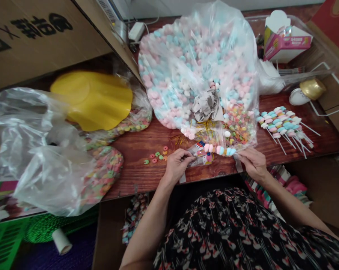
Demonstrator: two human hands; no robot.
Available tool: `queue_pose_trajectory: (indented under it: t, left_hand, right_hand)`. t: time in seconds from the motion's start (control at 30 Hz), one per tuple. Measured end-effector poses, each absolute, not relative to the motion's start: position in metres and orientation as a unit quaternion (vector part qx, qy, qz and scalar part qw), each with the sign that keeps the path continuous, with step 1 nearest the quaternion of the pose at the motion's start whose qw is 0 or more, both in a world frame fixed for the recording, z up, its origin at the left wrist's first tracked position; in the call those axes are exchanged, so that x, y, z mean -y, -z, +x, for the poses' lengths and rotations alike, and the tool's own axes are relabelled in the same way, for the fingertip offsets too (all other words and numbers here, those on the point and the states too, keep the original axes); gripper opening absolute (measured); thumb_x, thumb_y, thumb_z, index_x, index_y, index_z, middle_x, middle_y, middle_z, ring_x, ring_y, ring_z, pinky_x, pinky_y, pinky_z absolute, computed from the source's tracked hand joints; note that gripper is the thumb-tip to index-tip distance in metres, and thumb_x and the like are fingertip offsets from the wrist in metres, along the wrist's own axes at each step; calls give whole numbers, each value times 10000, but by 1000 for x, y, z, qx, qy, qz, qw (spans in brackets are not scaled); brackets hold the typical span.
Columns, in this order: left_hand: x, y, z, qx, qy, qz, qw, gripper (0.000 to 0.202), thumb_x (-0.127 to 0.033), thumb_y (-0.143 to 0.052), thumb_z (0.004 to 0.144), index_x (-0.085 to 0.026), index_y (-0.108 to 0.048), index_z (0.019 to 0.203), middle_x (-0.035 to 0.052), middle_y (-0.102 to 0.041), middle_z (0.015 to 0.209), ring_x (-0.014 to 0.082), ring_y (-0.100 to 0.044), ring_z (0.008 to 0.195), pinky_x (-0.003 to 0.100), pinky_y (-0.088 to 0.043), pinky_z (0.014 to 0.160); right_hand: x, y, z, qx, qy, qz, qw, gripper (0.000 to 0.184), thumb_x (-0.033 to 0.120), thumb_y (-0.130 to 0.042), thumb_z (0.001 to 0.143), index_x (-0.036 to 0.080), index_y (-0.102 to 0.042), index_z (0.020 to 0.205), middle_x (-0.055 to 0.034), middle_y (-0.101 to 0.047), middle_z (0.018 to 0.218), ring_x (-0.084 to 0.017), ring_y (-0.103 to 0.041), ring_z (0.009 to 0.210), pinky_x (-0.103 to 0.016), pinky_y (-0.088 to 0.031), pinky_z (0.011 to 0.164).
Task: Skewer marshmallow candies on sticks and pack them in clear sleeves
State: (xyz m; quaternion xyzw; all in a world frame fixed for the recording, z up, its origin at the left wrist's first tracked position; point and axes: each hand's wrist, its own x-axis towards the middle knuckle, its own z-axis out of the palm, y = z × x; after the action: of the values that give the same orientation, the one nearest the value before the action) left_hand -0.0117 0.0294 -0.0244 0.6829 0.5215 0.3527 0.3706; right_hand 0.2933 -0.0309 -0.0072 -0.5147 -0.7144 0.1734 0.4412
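My left hand (180,162) pinches the edge of a small clear plastic bag (201,160) with colourful printing, low over the front of the table. Just above that bag lies a marshmallow skewer (221,150), strung with pink, white and blue marshmallows and orange rings between some of them. Its right end meets the closed fingers of my right hand (253,162), which grip the stick; the stick itself is mostly hidden. Loose cereal rings (157,154) in red, green and orange lie left of my left hand. Gold twist ties (181,140) are scattered behind it.
A large clear bag of marshmallows (186,67) fills the back middle. Finished marshmallow skewers (282,122) are piled at right. Leftward are a yellow sheet (93,97) and a bag of cereal rings (104,168). A pink box (284,45) stands back right.
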Motion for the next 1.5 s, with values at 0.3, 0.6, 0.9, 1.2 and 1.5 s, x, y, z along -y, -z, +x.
queue_pose_trajectory:
  t: [0.3,0.6,0.9,1.2,1.5]
  left_hand:
    - [-30,24,-12,-515,-345,698,358,109,-255,-718,757,-198,-679,672,1,-641,674,134,-575,628,251,-434,591]
    - [-29,24,-13,-485,-349,718,358,106,-243,-704,778,-206,-673,684,5,-635,689,140,-582,666,259,-440,616]
    - [-30,26,-13,-491,-348,714,358,141,-278,-691,802,-201,-675,685,1,-628,679,132,-576,646,258,-433,620]
    - [-30,23,-14,-465,-345,726,371,126,-260,-669,814,-182,-678,715,8,-616,709,128,-571,665,248,-439,631]
    - [-27,13,-19,-418,-337,799,270,96,-239,-640,851,-193,-694,787,43,-636,837,165,-576,823,317,-465,775]
  right_hand:
    - [38,31,290,759,-135,-503,391,155,207,-540,891,209,-688,936,-57,-676,762,-171,-561,670,-322,-468,676]
    - [36,21,293,717,-204,-528,406,150,225,-539,908,222,-689,916,-22,-613,681,-161,-548,648,-304,-446,644]
    - [39,28,292,812,-92,-471,333,190,177,-521,895,198,-684,991,-53,-643,727,-167,-503,661,-319,-426,665]
    - [32,18,301,873,23,-376,309,264,129,-493,877,209,-681,1044,-39,-659,756,-157,-506,714,-299,-390,659]
    - [-12,-18,287,889,1,-347,300,240,119,-451,901,155,-689,905,-48,-641,721,-148,-481,666,-283,-393,630]
